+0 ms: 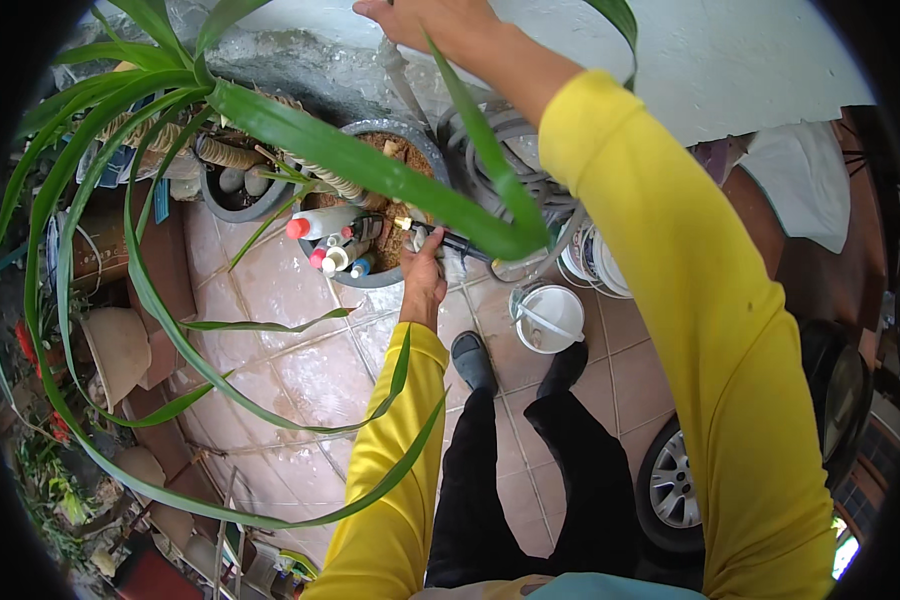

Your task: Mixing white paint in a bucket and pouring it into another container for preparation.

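Observation:
My left hand (423,272) is closed around a black hose nozzle (452,240) with a brass-coloured tip, held over the edge of a large round planter (375,278). A broad green leaf hides part of the nozzle. Several bottles, among them a grey one with a red cap (325,222), stand in the planter beside that hand. Up at the wall, my right hand (435,22) reaches to the top of the view, near a grey pipe (402,85). The picture's edge cuts off most of its fingers, so I cannot see whether it grips anything.
A long-leaved plant (310,140) arches across the left side. Coiled grey hose (480,150) lies by the wall. A white bucket (550,318) stands by my feet on the wet tiles (270,370). A car wheel (675,485) is at the right, pots (115,345) at the left.

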`<control>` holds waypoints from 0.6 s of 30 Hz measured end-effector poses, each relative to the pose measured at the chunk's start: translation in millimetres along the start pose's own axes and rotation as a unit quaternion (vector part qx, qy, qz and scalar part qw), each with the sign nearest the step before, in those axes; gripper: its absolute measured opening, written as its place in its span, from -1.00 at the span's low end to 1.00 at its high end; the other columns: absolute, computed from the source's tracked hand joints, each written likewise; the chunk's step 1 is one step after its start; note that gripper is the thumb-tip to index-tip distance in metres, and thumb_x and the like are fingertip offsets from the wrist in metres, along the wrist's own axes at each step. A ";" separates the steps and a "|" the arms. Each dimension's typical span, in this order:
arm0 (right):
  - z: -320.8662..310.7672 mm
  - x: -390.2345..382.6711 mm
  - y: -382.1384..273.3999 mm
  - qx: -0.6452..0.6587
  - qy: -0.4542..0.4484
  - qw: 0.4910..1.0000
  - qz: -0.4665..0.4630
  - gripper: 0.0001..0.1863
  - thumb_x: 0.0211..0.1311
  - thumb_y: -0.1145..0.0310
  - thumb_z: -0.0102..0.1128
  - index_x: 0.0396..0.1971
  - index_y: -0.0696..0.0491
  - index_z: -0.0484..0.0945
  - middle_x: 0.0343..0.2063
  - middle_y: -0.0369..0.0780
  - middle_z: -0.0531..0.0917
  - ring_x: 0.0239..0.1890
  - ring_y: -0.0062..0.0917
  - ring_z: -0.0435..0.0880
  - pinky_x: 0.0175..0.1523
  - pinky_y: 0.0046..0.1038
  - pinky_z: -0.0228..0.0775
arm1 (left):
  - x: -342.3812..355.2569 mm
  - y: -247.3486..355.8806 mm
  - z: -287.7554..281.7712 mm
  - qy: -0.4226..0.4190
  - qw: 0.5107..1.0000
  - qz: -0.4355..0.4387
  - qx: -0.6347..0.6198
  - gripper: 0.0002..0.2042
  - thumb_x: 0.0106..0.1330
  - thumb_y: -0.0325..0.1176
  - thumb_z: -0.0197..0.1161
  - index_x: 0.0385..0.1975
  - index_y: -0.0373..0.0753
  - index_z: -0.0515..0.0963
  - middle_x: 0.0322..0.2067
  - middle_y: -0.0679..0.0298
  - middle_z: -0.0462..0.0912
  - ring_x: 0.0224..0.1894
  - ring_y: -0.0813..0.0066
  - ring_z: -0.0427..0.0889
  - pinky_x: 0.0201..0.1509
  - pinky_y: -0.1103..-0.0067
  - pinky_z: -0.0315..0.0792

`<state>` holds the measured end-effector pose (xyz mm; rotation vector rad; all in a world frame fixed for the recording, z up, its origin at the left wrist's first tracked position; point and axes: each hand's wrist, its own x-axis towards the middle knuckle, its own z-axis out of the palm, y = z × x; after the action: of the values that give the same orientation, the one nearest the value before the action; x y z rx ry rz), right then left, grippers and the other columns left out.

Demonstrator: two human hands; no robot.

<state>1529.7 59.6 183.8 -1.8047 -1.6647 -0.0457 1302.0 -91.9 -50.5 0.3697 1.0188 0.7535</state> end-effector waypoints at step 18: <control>37.4 -146.2 49.2 0.152 -0.149 0.969 -0.128 -0.33 0.00 0.21 0.32 0.15 0.08 0.35 0.02 0.04 0.45 0.05 -0.04 0.45 0.12 -0.23 0.34 | 52.9 20.2 -24.3 -0.064 0.994 -0.059 -0.065 -0.75 0.24 -0.48 0.23 -0.09 -0.21 0.46 -0.29 0.21 0.63 -0.29 0.35 0.64 -0.32 0.36 0.58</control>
<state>1531.6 -47.6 66.7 -1.4092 -1.9839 0.3662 1289.3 -41.4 -83.5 0.2397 0.8576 0.6766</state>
